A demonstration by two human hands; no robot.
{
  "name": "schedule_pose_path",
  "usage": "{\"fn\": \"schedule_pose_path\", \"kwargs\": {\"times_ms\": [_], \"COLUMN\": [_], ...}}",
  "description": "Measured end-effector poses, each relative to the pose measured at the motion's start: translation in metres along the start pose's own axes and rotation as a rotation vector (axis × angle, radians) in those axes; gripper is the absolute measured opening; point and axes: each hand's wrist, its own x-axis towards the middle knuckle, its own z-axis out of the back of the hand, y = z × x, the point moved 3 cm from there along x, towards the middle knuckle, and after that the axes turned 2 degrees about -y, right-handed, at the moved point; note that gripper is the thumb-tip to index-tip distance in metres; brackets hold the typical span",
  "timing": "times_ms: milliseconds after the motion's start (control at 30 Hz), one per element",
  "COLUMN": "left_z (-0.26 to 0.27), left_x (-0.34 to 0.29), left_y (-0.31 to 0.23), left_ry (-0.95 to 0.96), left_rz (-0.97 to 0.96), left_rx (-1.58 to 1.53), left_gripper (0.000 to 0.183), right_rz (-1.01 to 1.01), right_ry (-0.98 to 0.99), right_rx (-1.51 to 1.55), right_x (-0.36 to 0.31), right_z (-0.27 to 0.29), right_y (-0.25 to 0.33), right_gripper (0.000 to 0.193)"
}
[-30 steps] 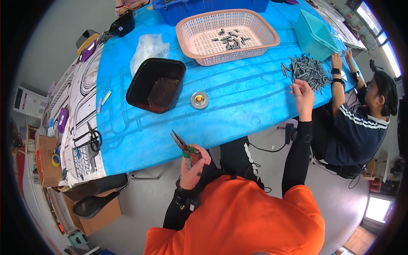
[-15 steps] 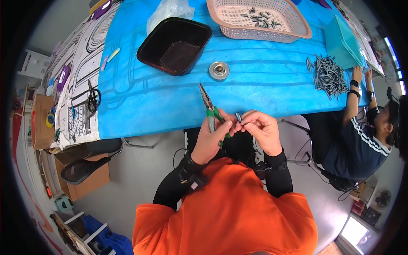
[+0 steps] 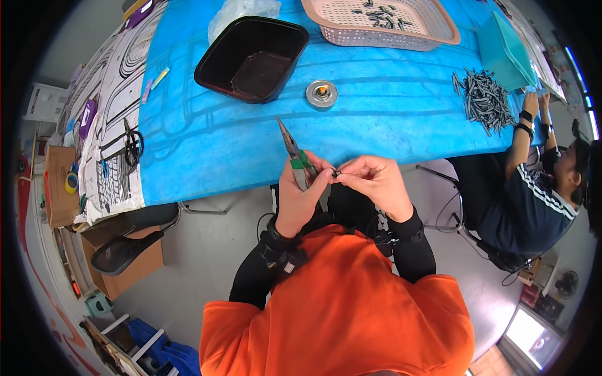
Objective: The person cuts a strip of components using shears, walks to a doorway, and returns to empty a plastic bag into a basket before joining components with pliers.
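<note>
Needle-nose pliers (image 3: pixel 295 150) with green handles rest in my left hand (image 3: pixel 300 191), their closed metal tip pointing up and away over the table edge. Its thumb and forefinger also meet my right hand's fingertips at a small dark piece (image 3: pixel 335 175), the coil spring, mostly covered by the fingers. My right hand (image 3: pixel 376 182) pinches that spring from the other side. Both hands are close together just off the near edge of the blue-covered table (image 3: pixel 251 156). Beyond them stands a small round metal tin (image 3: pixel 322 94) with an orange spot at its centre.
A black bin (image 3: pixel 251 59), a pink perforated basket (image 3: pixel 382 37) with several small dark pieces, and a teal box (image 3: pixel 503 53) stand farther back. Dark rod-shaped pieces (image 3: pixel 486 100) lie heaped at right, near a co-worker's hands (image 3: pixel 532 103). Black scissors (image 3: pixel 133 147) lie at left.
My hands have drawn together and shifted slightly left, with the pliers. The coil spring, plainly visible before, is now mostly covered by my fingertips. The orange spot in the tin looks brighter.
</note>
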Motion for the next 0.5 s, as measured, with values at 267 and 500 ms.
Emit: {"fn": "schedule_pose_path", "kwargs": {"times_ms": [267, 500], "left_z": [-0.0001, -0.0003], "left_x": [0.0004, -0.003], "left_y": [0.0018, -0.0031], "left_ry": [0.044, 0.025], "left_rz": [-0.09, -0.077], "left_rx": [0.197, 0.305], "left_gripper": [0.022, 0.022], "right_rz": [-0.004, 0.017], "right_ry": [-0.026, -0.051], "right_rx": [-0.052, -0.082], "right_x": [0.0013, 0.0002], "right_z": [-0.003, -0.0057], "right_y": [-0.0007, -0.0002], "right_gripper": [0.006, 0.01]}}
